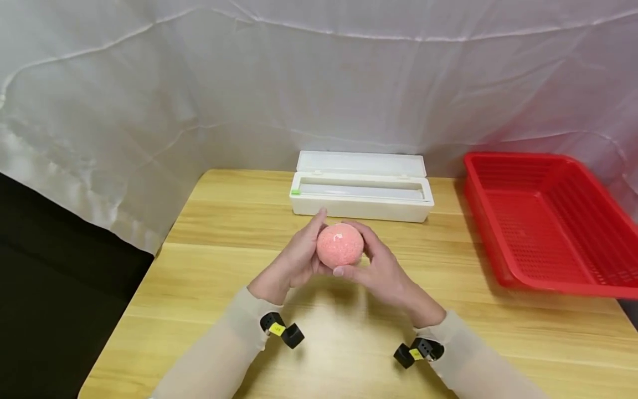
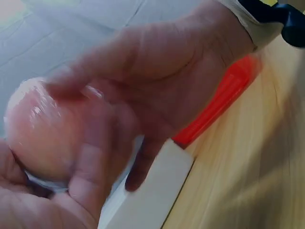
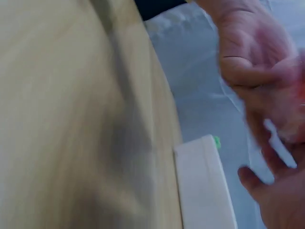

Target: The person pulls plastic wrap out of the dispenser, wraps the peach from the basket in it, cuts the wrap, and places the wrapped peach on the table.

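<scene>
Both hands hold a pink, speckled ball [image 1: 340,245] above the table, in front of the white box. Its surface is glossy, with wrinkled clear film showing in the left wrist view. My left hand [image 1: 299,257] cups the ball's left side and underside, thumb pointing up. From the right, my right hand [image 1: 381,271] grips it, thumb at the near side and fingers over the far side. In the left wrist view the right hand [image 2: 157,71] reaches in from the upper right. The right wrist view is blurred and shows little of the ball.
Behind the hands stands a long white box [image 1: 361,209], lid raised, with a pale roll inside and a green tab at its left end. A red plastic basket [image 1: 508,244] sits at the right. The wooden table [image 1: 199,288] ends at a pale curtain [image 1: 319,88].
</scene>
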Motion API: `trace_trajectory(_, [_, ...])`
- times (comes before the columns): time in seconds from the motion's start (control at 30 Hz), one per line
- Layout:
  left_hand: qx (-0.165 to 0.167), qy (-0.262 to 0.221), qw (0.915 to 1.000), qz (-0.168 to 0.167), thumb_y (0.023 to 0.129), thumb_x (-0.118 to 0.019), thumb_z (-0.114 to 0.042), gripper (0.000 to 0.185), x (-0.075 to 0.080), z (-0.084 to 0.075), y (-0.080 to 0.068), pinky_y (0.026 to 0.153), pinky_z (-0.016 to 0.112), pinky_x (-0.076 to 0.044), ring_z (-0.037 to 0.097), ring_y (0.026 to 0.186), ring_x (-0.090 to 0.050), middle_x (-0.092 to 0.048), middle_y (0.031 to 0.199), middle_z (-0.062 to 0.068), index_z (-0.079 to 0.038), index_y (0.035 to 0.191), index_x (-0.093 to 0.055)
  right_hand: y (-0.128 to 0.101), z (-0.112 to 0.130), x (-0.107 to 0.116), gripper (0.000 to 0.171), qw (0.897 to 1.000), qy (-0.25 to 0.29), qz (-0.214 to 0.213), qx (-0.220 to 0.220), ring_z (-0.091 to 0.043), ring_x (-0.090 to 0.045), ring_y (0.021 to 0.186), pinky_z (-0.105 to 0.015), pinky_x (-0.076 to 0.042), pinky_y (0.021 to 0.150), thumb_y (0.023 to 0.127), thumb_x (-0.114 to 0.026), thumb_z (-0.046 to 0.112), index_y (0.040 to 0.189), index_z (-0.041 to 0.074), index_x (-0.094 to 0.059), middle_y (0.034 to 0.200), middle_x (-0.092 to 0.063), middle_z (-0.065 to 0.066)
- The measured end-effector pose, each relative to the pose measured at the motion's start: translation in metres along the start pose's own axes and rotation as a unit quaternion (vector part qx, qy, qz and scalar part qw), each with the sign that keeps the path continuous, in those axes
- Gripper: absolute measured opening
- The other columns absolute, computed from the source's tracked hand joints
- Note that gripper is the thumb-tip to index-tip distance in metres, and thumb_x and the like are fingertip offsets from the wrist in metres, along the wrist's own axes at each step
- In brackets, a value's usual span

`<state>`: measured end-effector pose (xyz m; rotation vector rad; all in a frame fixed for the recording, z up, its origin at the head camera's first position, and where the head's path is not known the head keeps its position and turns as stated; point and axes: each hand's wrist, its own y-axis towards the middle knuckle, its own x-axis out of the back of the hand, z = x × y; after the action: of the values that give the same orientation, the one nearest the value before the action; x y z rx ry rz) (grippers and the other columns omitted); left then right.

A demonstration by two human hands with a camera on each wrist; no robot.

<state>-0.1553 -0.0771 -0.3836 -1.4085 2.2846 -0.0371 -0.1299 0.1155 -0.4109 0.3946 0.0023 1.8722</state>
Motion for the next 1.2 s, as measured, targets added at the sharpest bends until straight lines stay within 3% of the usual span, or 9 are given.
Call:
trace_trajectory(0.07, [-0.021, 0.026, 0.9994, 0.007, 0.112, -0.035, -0.057, 0.060, 0.004, -0.001, -0.003, 0.077, 0.035, -0.065, 0.022, 0.088, -0.077, -0.068, 0.118, 0.019, -0.004, 0.136, -0.049, 0.002, 0.001, 0.003, 0.087, 0.999, -0.046, -0.022, -0.013, -0.032, -0.056, 0.135, -0.063, -0.044, 0.111, 0.084, -0.091, 0.021, 0.155, 0.015, -0.042, 0.150, -0.055, -0.009])
trace_trajectory(0.13, [-0.045, 0.066, 0.9965, 0.025, 0.111, -0.051, -0.044, 0.053, 0.007, 0.000, -0.006, 0.092, 0.037, -0.063, 0.024, 0.108, -0.073, -0.061, 0.138, 0.020, -0.007, 0.149, -0.045, 0.003, 0.000, 0.007, 0.088, 0.994, -0.092, -0.046, -0.025, -0.032, -0.059, 0.128, -0.058, -0.049, 0.105, 0.083, -0.092, 0.021, 0.154, 0.013, -0.041, 0.148, -0.058, -0.012])
trace_trajectory(0.23, [-0.070, 0.137, 0.9870, 0.047, 0.102, -0.072, -0.022, 0.064, 0.011, 0.003, -0.008, 0.104, 0.040, -0.057, 0.028, 0.124, -0.066, -0.054, 0.153, 0.015, -0.013, 0.158, -0.043, 0.004, -0.002, 0.014, 0.092, 0.991, -0.121, -0.040, -0.036, -0.029, -0.061, 0.112, -0.045, -0.054, 0.093, 0.084, -0.091, 0.020, 0.158, 0.012, -0.037, 0.142, -0.060, -0.014])
trace_trajectory(0.43, [-0.054, 0.196, 0.9777, 0.052, 0.092, -0.082, -0.008, 0.068, 0.023, 0.005, -0.007, 0.099, 0.039, -0.060, 0.026, 0.120, -0.070, -0.065, 0.144, 0.010, -0.010, 0.153, -0.053, 0.002, 0.000, 0.028, 0.093, 0.995, -0.089, 0.044, -0.008, -0.022, -0.073, 0.105, -0.027, -0.061, 0.088, 0.081, -0.091, 0.007, 0.160, 0.010, -0.041, 0.137, -0.067, -0.018])
trace_trajectory(0.57, [-0.059, 0.233, 0.9681, 0.071, 0.088, -0.085, -0.008, 0.071, 0.027, 0.006, -0.006, 0.098, 0.037, -0.059, 0.023, 0.122, -0.069, -0.067, 0.143, 0.008, -0.010, 0.152, -0.055, -0.001, 0.000, 0.030, 0.088, 0.992, -0.107, 0.051, 0.037, -0.023, -0.077, 0.104, -0.027, -0.062, 0.087, 0.076, -0.093, 0.007, 0.153, 0.002, -0.050, 0.133, -0.070, -0.022])
trace_trajectory(0.7, [-0.069, 0.237, 0.9657, 0.079, 0.088, -0.085, -0.005, 0.070, 0.029, 0.005, -0.005, 0.098, 0.036, -0.060, 0.025, 0.123, -0.069, -0.068, 0.141, 0.011, -0.007, 0.151, -0.055, -0.002, 0.000, 0.031, 0.089, 0.987, -0.133, 0.056, 0.064, -0.023, -0.078, 0.100, -0.032, -0.063, 0.088, 0.076, -0.093, 0.008, 0.153, 0.000, -0.048, 0.133, -0.070, -0.023])
trace_trajectory(1.07, [-0.073, 0.254, 0.9593, 0.100, 0.086, -0.086, -0.001, 0.073, 0.030, 0.005, -0.006, 0.096, 0.036, -0.060, 0.024, 0.114, -0.072, -0.066, 0.141, 0.013, -0.008, 0.152, -0.054, -0.006, -0.004, 0.034, 0.073, 0.956, -0.264, 0.053, 0.115, -0.020, -0.076, 0.100, -0.036, -0.064, 0.087, 0.083, -0.090, 0.007, 0.146, 0.010, -0.053, 0.133, -0.072, -0.011])
trace_trajectory(1.13, [-0.075, 0.250, 0.9615, 0.088, 0.086, -0.085, -0.001, 0.074, 0.028, 0.006, -0.005, 0.097, 0.037, -0.060, 0.025, 0.116, -0.071, -0.064, 0.144, 0.014, -0.008, 0.153, -0.053, -0.007, -0.006, 0.033, 0.074, 0.969, -0.225, 0.057, 0.088, -0.021, -0.075, 0.105, -0.036, -0.063, 0.088, 0.088, -0.085, 0.003, 0.152, 0.011, -0.048, 0.139, -0.068, -0.013])
trace_trajectory(1.2, [-0.075, 0.239, 0.9659, 0.066, 0.086, -0.086, 0.000, 0.077, 0.026, 0.006, -0.005, 0.097, 0.037, -0.060, 0.026, 0.119, -0.070, -0.060, 0.149, 0.012, -0.011, 0.154, -0.051, -0.006, -0.006, 0.034, 0.076, 0.989, -0.121, 0.076, 0.045, -0.025, -0.070, 0.117, -0.040, -0.062, 0.093, 0.093, -0.077, -0.001, 0.159, 0.010, -0.039, 0.147, -0.060, -0.019])
